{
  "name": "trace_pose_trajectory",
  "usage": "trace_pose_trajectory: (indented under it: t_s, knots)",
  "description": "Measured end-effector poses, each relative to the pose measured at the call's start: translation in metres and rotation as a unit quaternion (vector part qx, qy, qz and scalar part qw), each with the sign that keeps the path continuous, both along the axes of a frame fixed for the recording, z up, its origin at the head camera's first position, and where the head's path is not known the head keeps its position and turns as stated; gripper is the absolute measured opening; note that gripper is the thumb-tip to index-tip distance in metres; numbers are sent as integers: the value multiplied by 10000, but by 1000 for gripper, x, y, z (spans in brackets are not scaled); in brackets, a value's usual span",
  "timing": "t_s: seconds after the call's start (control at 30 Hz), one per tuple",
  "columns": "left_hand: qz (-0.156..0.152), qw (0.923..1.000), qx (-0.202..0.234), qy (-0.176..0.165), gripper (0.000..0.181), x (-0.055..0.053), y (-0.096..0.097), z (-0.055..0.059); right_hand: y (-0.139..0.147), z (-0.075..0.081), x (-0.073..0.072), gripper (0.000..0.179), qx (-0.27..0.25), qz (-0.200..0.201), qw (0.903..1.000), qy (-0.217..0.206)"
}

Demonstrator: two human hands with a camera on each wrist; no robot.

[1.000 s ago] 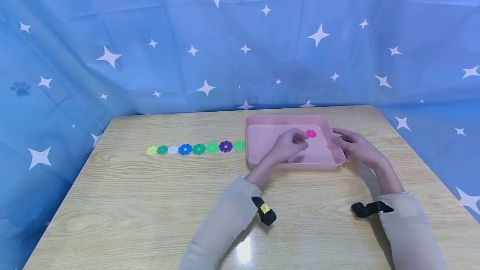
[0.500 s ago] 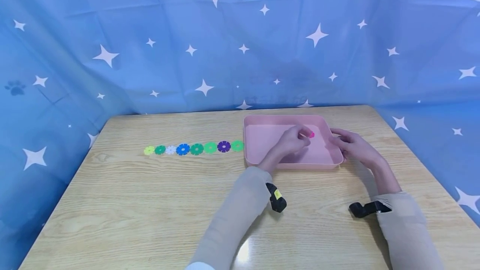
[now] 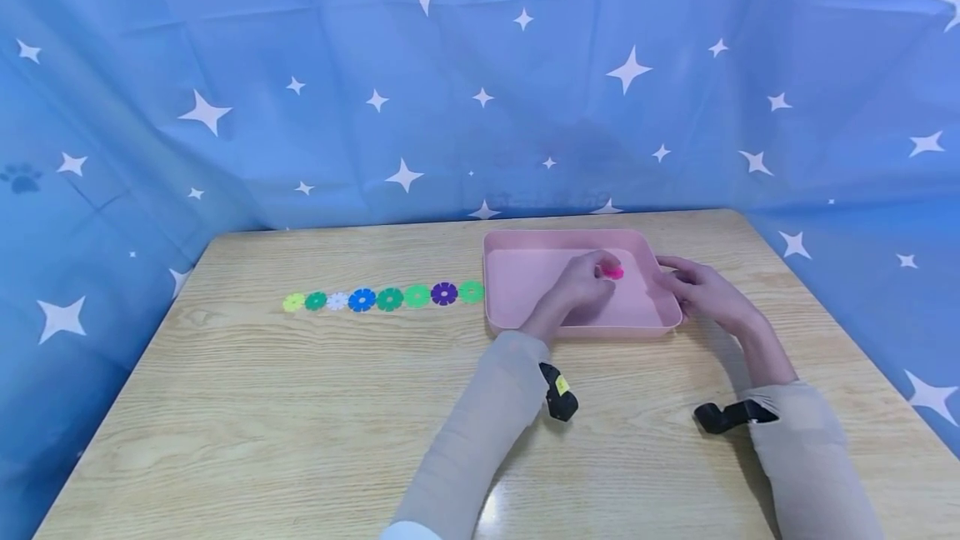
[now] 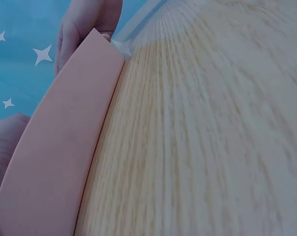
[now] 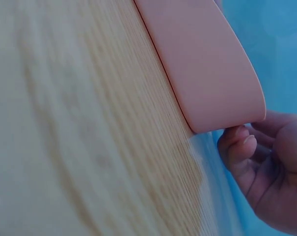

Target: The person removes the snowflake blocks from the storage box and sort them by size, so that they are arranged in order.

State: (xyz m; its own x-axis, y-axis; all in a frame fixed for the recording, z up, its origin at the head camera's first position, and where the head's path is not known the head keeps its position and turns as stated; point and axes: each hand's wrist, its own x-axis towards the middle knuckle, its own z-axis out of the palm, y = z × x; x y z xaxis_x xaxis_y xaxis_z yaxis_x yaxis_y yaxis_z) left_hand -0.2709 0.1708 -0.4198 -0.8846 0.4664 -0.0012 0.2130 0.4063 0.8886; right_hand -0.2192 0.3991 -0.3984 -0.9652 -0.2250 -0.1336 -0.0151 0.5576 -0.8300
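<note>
In the head view a pink rectangular tray [image 3: 525,261] sits on the table. My left hand [image 3: 576,283] reaches down into it, and its thumb and forefinger pinch a bright pink notched plastic disc [image 3: 612,272]. Part of the disc is hidden by the fingers. My right hand [image 3: 705,294] holds the tray's right end at the rim. In the right wrist view the curled fingers [image 5: 241,145] touch the outside of the end wall. From the left wrist, the tray's front wall [image 4: 65,132] covers most of my left hand, so the disc does not show there.
A row of several flower-shaped discs in yellow, green, white, blue and purple, with a green disc [image 3: 471,292] at its right end, lies left of the tray. Behind the wooden table [image 3: 300,407] hangs a blue star-patterned cloth [image 3: 450,107].
My left hand has moved forward onto the pink disc, closed its fingers on it and shifted it slightly left. My right hand stays at the tray's end.
</note>
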Motion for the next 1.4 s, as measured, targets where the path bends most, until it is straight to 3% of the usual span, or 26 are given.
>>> trace_pose_trajectory:
  t_s: [0.23, 0.43, 0.7, 0.83, 1.03, 1.4]
  knots:
    - [96, 9997, 150, -146, 30, 1, -2, -1, -2, 2, 1, 60, 3, 3, 10000, -35]
    - [330, 9991, -183, -203, 30, 4, -2, 1, -1, 2, 1, 61, 8, -16, 10000, -67]
    - [661, 9947, -786, -18, 19, 6, -3, 2, -2, 1, 1, 60, -37, 0, 10000, -32]
    - [664, 9940, -858, 92, 23, 5, -3, 1, -2, 2, 2, 60, -16, 10, 10000, -40]
    - [630, 9946, -770, 301, 22, 5, -3, 2, -1, 3, 1, 60, 11, 6, 10000, -21]
    - [733, 9969, -257, -135, 12, 8, -10, 7, 0, 1, 1, 60, -53, -7, 9999, -120]
